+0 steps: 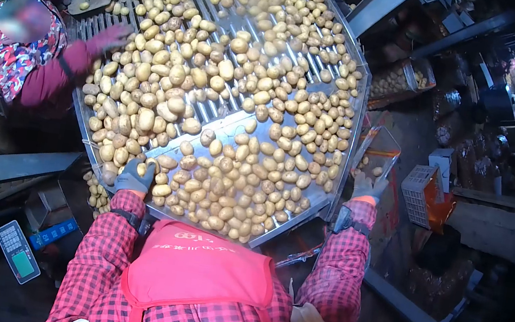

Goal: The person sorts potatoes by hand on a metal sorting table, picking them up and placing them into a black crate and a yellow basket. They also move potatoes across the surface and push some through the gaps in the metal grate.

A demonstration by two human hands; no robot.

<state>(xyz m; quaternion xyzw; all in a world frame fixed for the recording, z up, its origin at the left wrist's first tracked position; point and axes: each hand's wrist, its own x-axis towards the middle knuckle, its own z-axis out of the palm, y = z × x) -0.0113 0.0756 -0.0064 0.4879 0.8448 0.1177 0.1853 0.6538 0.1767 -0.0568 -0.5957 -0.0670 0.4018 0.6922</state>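
Potatoes (pixel 227 186) of mixed sizes cover a metal sorting table (pixel 209 128). My left hand (pixel 134 177), in a grey glove, is at the table's near left edge. Its thumb and fingers are curled around a potato (pixel 142 169), with more potatoes pressed close by. My right hand (pixel 368 188), also gloved, reaches past the table's right edge, over a container (pixel 388 144). The fingers and thumb are apart there, and a few potatoes (pixel 376 171) lie just beyond them. The palm is hidden from view.
A co-worker (pixel 27 53) at the left stretches a gloved hand over the potatoes. A digital scale (pixel 18 252) is at lower left. To the right stand a white basket (pixel 419 195) and a crate of potatoes (pixel 396 82). Metal beams (pixel 380 9) flank the table.
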